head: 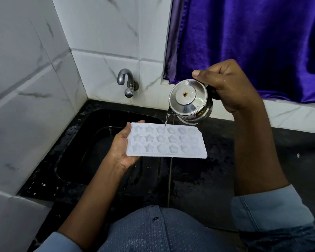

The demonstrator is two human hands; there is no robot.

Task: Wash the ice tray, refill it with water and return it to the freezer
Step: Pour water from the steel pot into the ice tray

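Over the black sink [76,160], left hand [122,148] cradles the ice tray [165,140] — right hand [227,86] clenches a pouring steel kettle [191,100].

The white plastic ice tray [166,140] is a flat rectangle with one clipped corner, moulded with three rows of six small cavities: star shapes at its left end, rounder flower-like shapes to the right. It is held roughly level in the air above the black sink's edge. A thin stream of water [165,122] falls into a cavity in the middle row.
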